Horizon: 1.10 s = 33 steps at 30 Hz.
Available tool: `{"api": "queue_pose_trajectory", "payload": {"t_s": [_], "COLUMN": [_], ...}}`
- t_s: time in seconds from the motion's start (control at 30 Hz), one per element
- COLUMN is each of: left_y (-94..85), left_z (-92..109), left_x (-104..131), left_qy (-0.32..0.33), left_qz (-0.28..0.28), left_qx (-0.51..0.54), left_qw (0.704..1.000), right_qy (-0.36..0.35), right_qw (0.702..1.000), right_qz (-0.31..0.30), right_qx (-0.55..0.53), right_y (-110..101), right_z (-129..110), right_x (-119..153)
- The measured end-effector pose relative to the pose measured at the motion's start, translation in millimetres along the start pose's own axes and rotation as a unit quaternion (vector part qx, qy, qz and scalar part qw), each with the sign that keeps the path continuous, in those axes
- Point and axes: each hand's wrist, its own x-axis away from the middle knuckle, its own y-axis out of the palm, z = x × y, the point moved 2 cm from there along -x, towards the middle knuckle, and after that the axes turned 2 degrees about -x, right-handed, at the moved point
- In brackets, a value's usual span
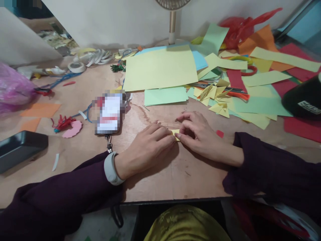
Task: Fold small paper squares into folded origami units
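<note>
Both hands meet over a small piece of yellow paper (177, 135) lying on the wooden table (160, 180). My left hand (151, 145) lies over the paper's left part, its fingers together and pressing down, hiding much of it. With thumb and index finger, my right hand (200, 135) pinches the right end; its other fingers are curled above. Beyond the hands lie a stack of light green paper slips (165, 96) and a large pale yellow sheet (162, 70). Several folded yellow paper pieces (213, 93) are heaped to the right.
Left of my hands sits a phone (109, 113) with a strap. A black case (22, 149) is at the left edge, a black cup (304, 97) at the right. Scissors (235, 92) lie among coloured papers. A fan (172, 20) stands at the back.
</note>
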Motion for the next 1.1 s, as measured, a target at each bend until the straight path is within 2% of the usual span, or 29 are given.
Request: {"api": "queue_pose_trajectory", "payload": {"t_s": [0.1, 0.33, 0.57, 0.7, 0.77, 0.83, 1.1], "left_y": [0.9, 0.4, 0.6, -3.6, -5.1, -5.3, 6.5], "left_z": [-1.1, -0.8, -0.5, -4.1, -10.7, -19.0, -45.2], "left_x": [1.7, 2.0, 2.9, -0.5, -1.9, -1.8, -1.0], "left_qy": [0.003, 0.004, 0.002, -0.051, -0.101, -0.136, -0.198], "left_qz": [-0.008, -0.016, -0.007, 0.008, 0.038, 0.081, -0.057], "left_qx": [-0.008, -0.017, 0.006, 0.097, 0.153, 0.164, 0.114], "left_qw": [1.0, 1.0, 1.0, 0.994, 0.982, 0.974, 0.972], "right_qy": [0.014, 0.005, 0.018, 0.016, 0.016, 0.017, 0.004], "right_qw": [1.0, 1.0, 0.999, 0.999, 0.999, 0.999, 0.999], "right_qz": [0.014, 0.004, 0.013, 0.007, 0.008, 0.011, 0.027], "right_qx": [-0.008, -0.015, 0.024, 0.043, 0.05, 0.051, 0.039], "right_y": [-0.2, 0.0, -0.2, 0.0, 1.2, 2.9, 7.2], "right_z": [1.2, 2.0, 9.1, 11.9, 13.5, 15.7, 20.8], "right_x": [0.3, -1.1, -7.3, -10.0, -10.2, -10.2, -12.9]}}
